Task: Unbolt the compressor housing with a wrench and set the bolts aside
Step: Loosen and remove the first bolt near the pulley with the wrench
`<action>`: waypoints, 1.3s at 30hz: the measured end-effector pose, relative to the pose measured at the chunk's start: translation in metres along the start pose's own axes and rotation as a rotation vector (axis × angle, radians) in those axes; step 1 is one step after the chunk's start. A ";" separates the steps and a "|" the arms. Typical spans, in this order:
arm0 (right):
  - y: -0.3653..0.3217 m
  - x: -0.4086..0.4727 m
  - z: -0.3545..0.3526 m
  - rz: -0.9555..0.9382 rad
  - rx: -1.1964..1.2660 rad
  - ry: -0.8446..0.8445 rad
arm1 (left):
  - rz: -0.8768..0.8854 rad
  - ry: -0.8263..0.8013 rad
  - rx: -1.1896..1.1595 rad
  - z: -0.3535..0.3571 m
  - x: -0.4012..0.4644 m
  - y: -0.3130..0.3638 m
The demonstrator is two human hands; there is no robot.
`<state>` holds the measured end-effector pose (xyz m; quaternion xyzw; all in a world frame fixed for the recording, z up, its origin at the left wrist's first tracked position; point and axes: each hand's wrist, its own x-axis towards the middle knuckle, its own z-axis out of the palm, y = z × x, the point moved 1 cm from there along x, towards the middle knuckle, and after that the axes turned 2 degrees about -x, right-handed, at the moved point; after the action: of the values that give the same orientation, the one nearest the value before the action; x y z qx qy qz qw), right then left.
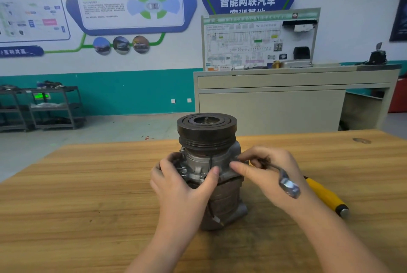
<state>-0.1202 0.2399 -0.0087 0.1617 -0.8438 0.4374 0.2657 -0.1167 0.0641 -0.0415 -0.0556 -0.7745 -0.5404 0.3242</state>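
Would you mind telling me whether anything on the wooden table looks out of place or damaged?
Nothing on the wooden table looks spilled or broken. The grey metal compressor stands upright, and the only blemish is a small dark mark near the table's far right edge.

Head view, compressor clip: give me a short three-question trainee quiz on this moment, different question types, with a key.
1. True or false: the compressor lies on its side on the wooden table.
2. Which hand holds the wrench? A) left hand B) right hand C) neither
3. Fill in: the tool with the yellow handle lies on the table beyond the ____ forearm.

Key: 1 false, it stands upright with the pulley on top; 2 B; 3 right.
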 end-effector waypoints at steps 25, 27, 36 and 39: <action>-0.012 -0.003 -0.007 0.057 0.325 0.360 | 0.018 0.001 0.007 0.001 0.002 -0.006; -0.015 -0.002 -0.012 0.098 0.677 0.448 | 0.027 0.018 0.008 0.002 0.002 -0.008; -0.024 0.000 -0.002 0.227 0.895 0.480 | 0.072 0.048 0.004 0.005 0.003 -0.011; -0.028 -0.001 -0.001 0.291 0.922 0.458 | 0.083 0.069 0.018 0.006 0.003 -0.010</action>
<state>-0.1054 0.2250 0.0091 0.0435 -0.4982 0.8190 0.2813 -0.1264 0.0640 -0.0490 -0.0661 -0.7646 -0.5213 0.3731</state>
